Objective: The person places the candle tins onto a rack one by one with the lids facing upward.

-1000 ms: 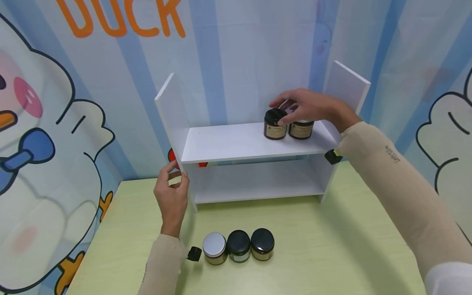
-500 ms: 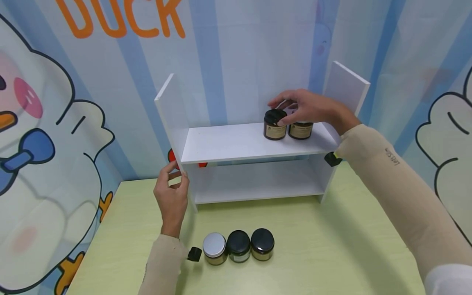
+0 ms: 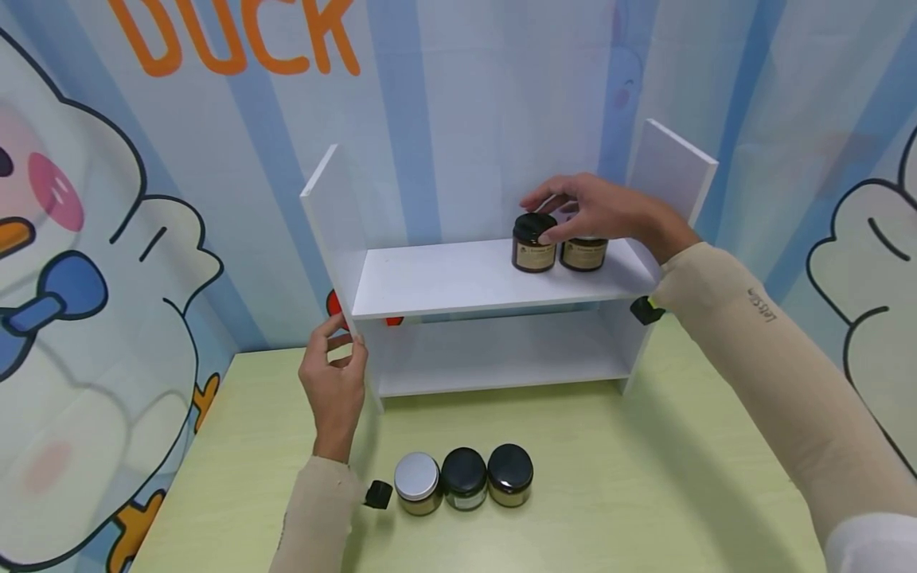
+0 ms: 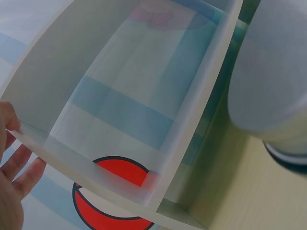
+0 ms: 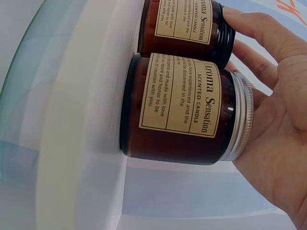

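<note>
My right hand (image 3: 598,211) pinches the black lid of a brown scented candle jar (image 3: 534,253) on the upper board of a white shelf (image 3: 430,282), thumb in front and fingers behind. Beside that jar, under the palm, stands a silver-lidded candle jar (image 5: 177,115); both labels read "Aroma Sensation" in the right wrist view. Down at the shelf's left side panel (image 4: 72,165), my left hand (image 3: 333,390) grips the panel's edge between thumb and fingers. Its fingers (image 4: 29,177) show on the panel's outer side in the left wrist view.
On the light green table (image 3: 602,477), in front of the shelf, three more jars stand in a row: a silver-lidded jar (image 3: 417,481) and two black-lidded ones, the right-hand jar (image 3: 510,475) among them. A striped cartoon backdrop (image 3: 458,119) hangs close behind the shelf.
</note>
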